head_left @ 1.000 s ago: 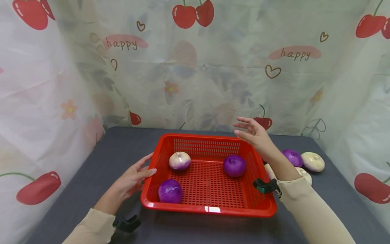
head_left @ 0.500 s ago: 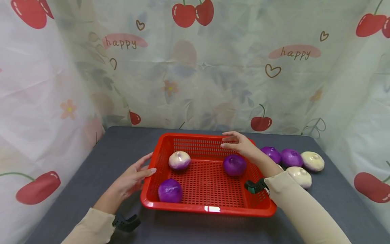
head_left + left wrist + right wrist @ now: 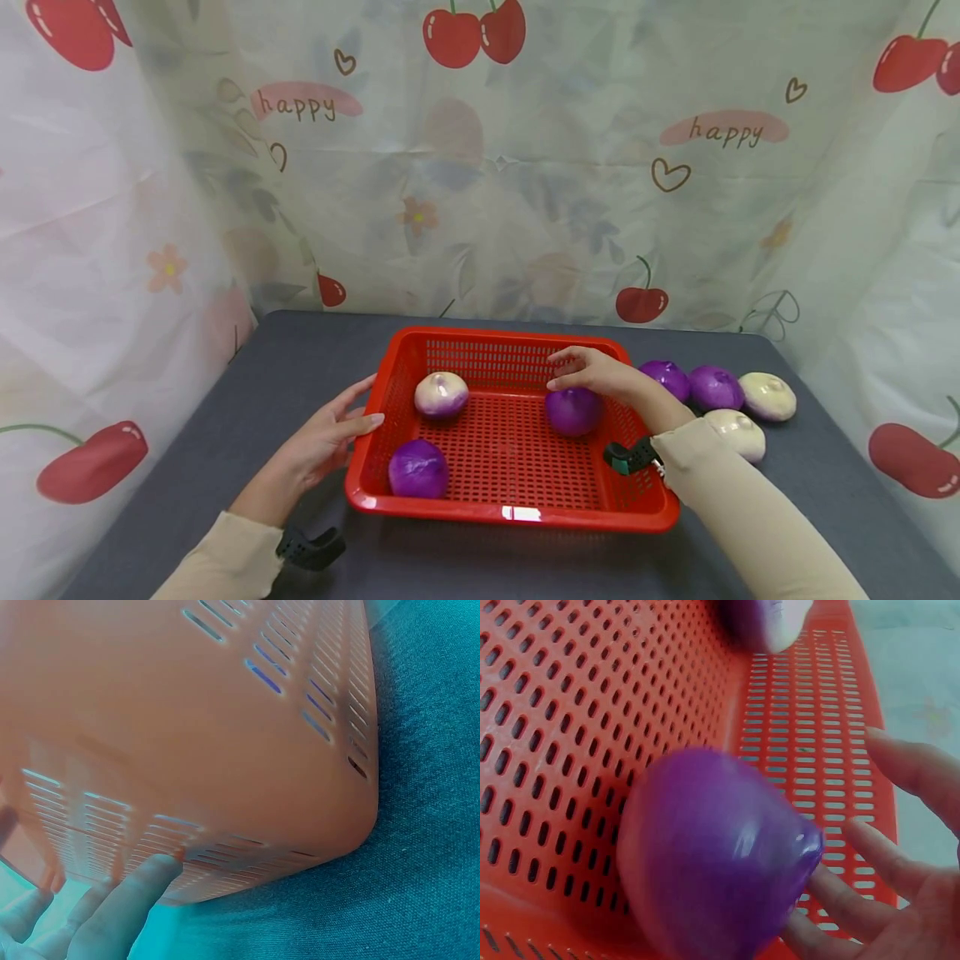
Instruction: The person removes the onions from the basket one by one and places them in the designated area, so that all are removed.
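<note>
My left hand (image 3: 318,442) holds the left rim of the red plastic basket (image 3: 510,517), its thumb over the rim and its fingers at the slotted outer wall in the left wrist view. Inside the basket, my right hand (image 3: 588,371) reaches over a purple onion (image 3: 573,414) at the right. In the right wrist view the fingers (image 3: 881,859) spread along the onion's pointed end, and the thumb stands apart from it. Whether the fingers touch it I cannot tell. A cream-and-purple turnip-like bulb (image 3: 441,395) lies at the back left, and another purple onion (image 3: 418,469) at the front left.
Right of the basket, two purple onions (image 3: 716,388) and cream bulbs (image 3: 767,396) lie together on the dark grey tabletop (image 3: 322,350). My right forearm partly covers that group. Printed curtains (image 3: 502,208) stand behind and at both sides.
My right hand has moved left and down from above the basket's back right corner to the purple onion inside. The left hand has stayed at the rim.
</note>
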A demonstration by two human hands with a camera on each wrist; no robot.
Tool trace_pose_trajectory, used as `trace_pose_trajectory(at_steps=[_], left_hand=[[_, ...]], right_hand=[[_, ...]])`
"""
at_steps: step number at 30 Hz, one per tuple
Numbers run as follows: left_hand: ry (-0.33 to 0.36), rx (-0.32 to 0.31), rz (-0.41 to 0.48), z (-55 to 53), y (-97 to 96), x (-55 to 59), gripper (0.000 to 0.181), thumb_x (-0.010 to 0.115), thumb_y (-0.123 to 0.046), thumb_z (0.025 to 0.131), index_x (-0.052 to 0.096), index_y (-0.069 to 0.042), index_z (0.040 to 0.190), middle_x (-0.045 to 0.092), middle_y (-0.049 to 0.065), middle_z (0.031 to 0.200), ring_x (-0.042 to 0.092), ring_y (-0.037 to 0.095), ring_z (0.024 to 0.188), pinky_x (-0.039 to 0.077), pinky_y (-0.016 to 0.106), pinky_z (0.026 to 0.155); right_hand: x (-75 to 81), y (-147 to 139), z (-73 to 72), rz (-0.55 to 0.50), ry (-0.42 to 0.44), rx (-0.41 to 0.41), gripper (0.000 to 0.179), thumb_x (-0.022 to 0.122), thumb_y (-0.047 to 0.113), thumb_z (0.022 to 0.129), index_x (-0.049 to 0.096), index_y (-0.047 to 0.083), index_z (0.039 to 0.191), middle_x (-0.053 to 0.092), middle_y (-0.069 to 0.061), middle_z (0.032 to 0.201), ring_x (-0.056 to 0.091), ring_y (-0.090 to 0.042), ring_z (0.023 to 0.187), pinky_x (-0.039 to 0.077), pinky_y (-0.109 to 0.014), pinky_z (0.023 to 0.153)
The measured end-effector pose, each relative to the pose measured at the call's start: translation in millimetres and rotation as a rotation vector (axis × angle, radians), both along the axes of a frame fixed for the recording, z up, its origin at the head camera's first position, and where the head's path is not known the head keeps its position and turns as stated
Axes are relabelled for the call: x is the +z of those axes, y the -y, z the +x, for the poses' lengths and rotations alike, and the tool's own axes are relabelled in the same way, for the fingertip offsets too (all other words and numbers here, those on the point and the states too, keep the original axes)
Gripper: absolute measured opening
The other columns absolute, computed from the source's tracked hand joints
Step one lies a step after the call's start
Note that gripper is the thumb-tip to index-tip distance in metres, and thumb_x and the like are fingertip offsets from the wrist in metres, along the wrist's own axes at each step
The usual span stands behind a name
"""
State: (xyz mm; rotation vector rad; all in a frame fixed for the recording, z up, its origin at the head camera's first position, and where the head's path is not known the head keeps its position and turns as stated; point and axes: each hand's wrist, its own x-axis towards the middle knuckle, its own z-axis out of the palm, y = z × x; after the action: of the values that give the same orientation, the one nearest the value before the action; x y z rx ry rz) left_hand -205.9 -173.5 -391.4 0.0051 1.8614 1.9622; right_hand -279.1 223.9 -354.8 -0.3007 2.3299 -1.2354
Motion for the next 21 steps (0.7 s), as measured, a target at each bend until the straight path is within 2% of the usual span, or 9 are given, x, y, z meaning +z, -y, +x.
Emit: trace_pose_trajectory(at_steps=[7, 10, 15, 21], left_hand=[[-0.003, -0.009, 0.011, -0.2, 0.4, 0.0, 0.076, 0.063, -0.019, 0.094, 0.018, -0.025, 0.155, 0.038, 0.023, 0.15, 0.063, 0.033, 0.115, 0.055, 0.05, 0.087], [-0.005, -0.002, 0.005, 0.5, 0.4, -0.5, 0.077, 0.064, -0.02, 0.093, 0.018, -0.025, 0.155, 0.038, 0.022, 0.15, 0.062, 0.033, 0.115, 0.055, 0.049, 0.088], [-0.002, 0.008, 0.0, 0.9, 0.0, -0.9, 0.077, 0.064, -0.02, 0.093, 0.018, -0.026, 0.155, 0.039, 0.021, 0.15, 0.063, 0.032, 0.115, 0.055, 0.049, 0.088], [0.004, 0.012, 0.0, 0.8, -0.1, -0.5, 0.078, 0.065, -0.02, 0.093, 0.018, -0.027, 0.155, 0.038, 0.02, 0.151, 0.063, 0.032, 0.115, 0.054, 0.049, 0.088]], right_hand=[[-6.4, 4, -0.8, 0.081, 0.101, 0.087, 0.064, 0.072, 0.019, 0.087, 0.043, 0.003, 0.142, 0.04, -0.027, 0.145, 0.038, -0.044, 0.134, 0.042, -0.059, 0.102], [-8.3, 9, 0.5, 0.122, 0.128, 0.127, 0.065, 0.076, 0.017, 0.083, 0.046, 0.006, 0.14, 0.041, -0.024, 0.144, 0.041, -0.041, 0.13, 0.047, -0.055, 0.099], [-11.3, 14, 3.5, 0.171, 0.101, 0.198, 0.067, 0.081, 0.013, 0.077, 0.051, 0.008, 0.137, 0.043, -0.019, 0.139, 0.047, -0.033, 0.121, 0.052, -0.044, 0.095], [-11.6, 20, 6.7, 0.17, 0.073, 0.23, 0.07, 0.081, 0.013, 0.077, 0.048, 0.006, 0.138, 0.043, -0.021, 0.136, 0.05, -0.034, 0.118, 0.054, -0.043, 0.092]])
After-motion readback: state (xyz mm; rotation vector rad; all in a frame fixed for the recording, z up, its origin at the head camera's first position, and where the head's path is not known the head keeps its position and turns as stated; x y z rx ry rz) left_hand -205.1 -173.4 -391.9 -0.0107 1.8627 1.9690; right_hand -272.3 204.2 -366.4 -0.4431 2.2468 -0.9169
